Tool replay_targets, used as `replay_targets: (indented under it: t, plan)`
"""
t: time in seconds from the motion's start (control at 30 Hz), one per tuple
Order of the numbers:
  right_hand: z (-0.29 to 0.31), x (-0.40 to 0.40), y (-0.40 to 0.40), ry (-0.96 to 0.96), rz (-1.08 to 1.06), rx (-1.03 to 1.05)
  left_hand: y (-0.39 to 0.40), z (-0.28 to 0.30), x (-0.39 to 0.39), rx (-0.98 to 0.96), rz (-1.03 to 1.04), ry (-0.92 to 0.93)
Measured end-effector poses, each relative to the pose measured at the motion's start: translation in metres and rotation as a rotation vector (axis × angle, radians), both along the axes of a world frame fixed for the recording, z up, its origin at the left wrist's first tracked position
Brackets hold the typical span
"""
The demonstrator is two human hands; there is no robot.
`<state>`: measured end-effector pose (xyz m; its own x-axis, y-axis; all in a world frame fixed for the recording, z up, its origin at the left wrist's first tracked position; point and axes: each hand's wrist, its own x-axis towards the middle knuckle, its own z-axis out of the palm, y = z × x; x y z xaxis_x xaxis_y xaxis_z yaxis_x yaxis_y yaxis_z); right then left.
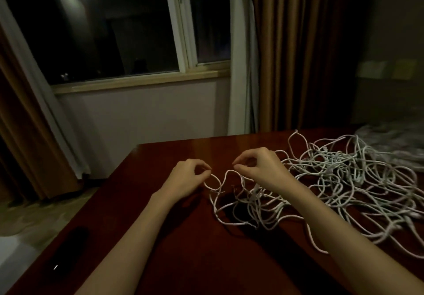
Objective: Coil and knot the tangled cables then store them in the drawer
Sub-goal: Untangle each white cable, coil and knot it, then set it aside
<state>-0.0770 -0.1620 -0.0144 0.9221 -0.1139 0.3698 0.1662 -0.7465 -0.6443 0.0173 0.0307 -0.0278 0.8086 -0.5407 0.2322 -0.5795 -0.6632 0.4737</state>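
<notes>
Honestly, this looks barely started. From the head cam, the left hand [187, 175] pinches one loop of white cable [212, 183], and the right hand [261, 168] pinches another strand just beside it, both lifted a bit off the dark wooden table [183, 237]. The big tangled pile of cables [348, 180] sprawls to the right, nothing coiled or knotted. No drawer in view.

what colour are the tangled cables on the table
White, perhaps pale grey in the dim light; the cables show in the head view.
</notes>
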Motion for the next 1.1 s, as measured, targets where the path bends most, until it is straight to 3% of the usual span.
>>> replay_targets:
  t: [0.2, 0.4, 0.53, 0.73, 0.83, 1.03, 1.1]
  plan:
    - [-0.010, 0.013, 0.007, 0.006, 0.015, 0.084, -0.012, -0.028, 0.007, -0.205, 0.013, 0.229]
    - [-0.031, 0.038, 0.032, 0.093, 0.064, 0.131, -0.016, -0.051, 0.014, -0.725, 0.026, 0.446]
    - [-0.045, 0.047, 0.039, 0.128, 0.028, 0.050, -0.016, -0.053, 0.015, -0.871, 0.052, 0.516]
    - [-0.054, 0.048, 0.043, 0.166, 0.048, 0.010, -0.018, -0.044, 0.015, -1.325, -0.015, 0.766]
    - [-0.054, 0.046, 0.044, 0.159, 0.061, -0.082, -0.013, -0.036, 0.011, -1.320, -0.012, 0.728]
    - [-0.047, 0.036, 0.051, 0.174, 0.126, 0.058, -0.008, -0.024, 0.008, -1.393, -0.054, 0.733]
    - [-0.045, 0.032, 0.055, 0.203, 0.130, -0.005, -0.006, -0.020, 0.007, -1.429, -0.068, 0.701]
